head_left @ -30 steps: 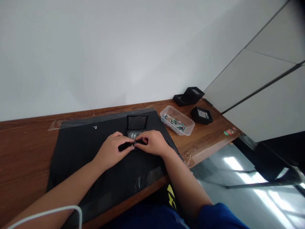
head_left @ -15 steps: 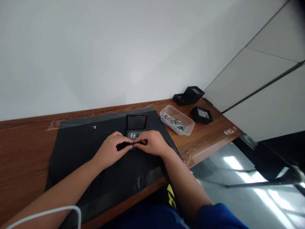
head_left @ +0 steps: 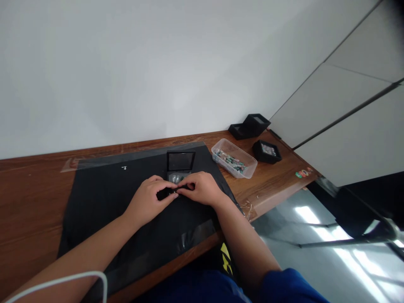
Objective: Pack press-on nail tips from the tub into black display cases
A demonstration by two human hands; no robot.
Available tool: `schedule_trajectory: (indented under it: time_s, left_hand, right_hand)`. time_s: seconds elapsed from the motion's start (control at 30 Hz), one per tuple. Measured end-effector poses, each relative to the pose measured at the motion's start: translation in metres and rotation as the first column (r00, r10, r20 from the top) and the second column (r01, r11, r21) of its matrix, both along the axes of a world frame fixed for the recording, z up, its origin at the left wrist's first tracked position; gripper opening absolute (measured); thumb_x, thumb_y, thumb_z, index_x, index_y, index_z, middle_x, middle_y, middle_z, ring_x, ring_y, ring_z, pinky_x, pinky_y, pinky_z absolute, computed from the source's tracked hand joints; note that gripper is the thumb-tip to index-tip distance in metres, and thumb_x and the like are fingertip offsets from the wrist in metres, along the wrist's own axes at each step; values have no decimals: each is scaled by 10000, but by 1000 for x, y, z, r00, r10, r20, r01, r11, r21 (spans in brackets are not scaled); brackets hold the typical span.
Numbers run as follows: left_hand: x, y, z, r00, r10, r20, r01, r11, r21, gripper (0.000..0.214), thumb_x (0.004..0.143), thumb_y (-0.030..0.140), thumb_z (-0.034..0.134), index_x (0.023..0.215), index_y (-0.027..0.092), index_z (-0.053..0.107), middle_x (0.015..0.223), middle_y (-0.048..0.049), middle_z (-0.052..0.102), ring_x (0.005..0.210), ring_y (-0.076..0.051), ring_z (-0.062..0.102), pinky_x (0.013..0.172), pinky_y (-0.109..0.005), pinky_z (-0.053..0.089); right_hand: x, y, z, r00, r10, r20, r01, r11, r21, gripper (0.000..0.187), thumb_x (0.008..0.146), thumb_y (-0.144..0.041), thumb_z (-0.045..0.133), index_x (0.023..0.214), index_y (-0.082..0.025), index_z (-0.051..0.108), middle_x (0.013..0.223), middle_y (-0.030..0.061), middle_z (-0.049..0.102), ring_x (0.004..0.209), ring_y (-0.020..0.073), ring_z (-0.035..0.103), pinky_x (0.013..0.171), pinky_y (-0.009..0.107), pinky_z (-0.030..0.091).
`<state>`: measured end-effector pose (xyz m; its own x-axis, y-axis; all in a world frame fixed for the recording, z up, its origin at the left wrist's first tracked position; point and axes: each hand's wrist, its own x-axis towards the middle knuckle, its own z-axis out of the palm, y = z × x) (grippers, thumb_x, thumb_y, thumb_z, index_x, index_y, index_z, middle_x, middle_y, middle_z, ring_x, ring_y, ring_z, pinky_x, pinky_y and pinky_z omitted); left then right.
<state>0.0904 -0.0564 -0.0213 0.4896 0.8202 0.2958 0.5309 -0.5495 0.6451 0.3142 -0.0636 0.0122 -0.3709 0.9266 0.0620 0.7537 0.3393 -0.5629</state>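
A small black box [head_left: 181,161] stands on the black mat with its dark-windowed lid raised. In its grey tray [head_left: 174,178] lie small shiny rounded pieces, partly covered by my fingers. My left hand [head_left: 149,197] reaches in from the left, thumb and forefinger pinched at the tray's front. From the right, my right hand [head_left: 200,189] pinches at the same spot, its fingertips meeting those of the left. Whatever small thing sits between the fingertips is too small and too hidden to name.
A clear plastic tub [head_left: 234,158] of small green and silvery pieces stands right of the black mat [head_left: 104,198]. Behind it are stacked black boxes [head_left: 250,126] and another black box [head_left: 267,151]. A tiny white piece [head_left: 124,168] lies on the mat. A white cable [head_left: 63,279] crosses my left forearm.
Both hands stay pinched at the tray's front, with only slight finger shifts. The left hand has edged a little to the right.
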Motion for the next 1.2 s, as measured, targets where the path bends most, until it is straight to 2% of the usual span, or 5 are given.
schedule_trajectory:
  time_s: [0.33,0.73,0.93,1.07,1.2]
  left_hand:
    - [-1,0,-2,1000,-1,14,1,1000,16,234,941,444,660,1057,288,790,966,-32,778,951,-237,668,864,-387,556]
    - [-2,1,-6,1000,-16,24,16,1000,2,251,956,476,638,1060,303,787,1000,-27,786,981,-242,673,897,-408,566]
    - [-2,1,-5,999,-27,45,27,1000,10,223,956,436,641,1047,295,787,997,-28,784,970,-238,684,891,-399,568]
    - [-2,1,-4,998,-20,58,19,1000,7,222,942,436,658,1047,283,780,989,-29,785,948,-241,693,879,-399,563]
    - [-3,1,-4,998,-31,46,31,1000,-6,205,949,421,653,1049,287,772,1000,-21,785,959,-235,689,888,-394,554]
  right_hand:
    - [1,1,-1,1000,17,-13,-17,1000,9,118,858,-353,786,928,-271,834,706,-29,698,672,104,614,618,232,316]
    - [0,-1,2,998,54,-16,-53,999,6,108,880,-331,747,914,-267,827,674,-34,673,643,102,586,604,232,313]
    - [0,-2,1,994,101,-45,-99,994,46,129,883,-277,700,908,-243,823,677,-31,678,624,98,581,609,226,343]
    - [1,-3,-1,989,60,-137,-45,993,112,144,888,-294,691,911,-231,818,656,-26,666,606,96,576,598,222,354]
    - [13,-10,19,972,24,-232,20,983,185,215,923,-363,660,944,-209,808,686,-1,692,614,106,583,618,225,395]
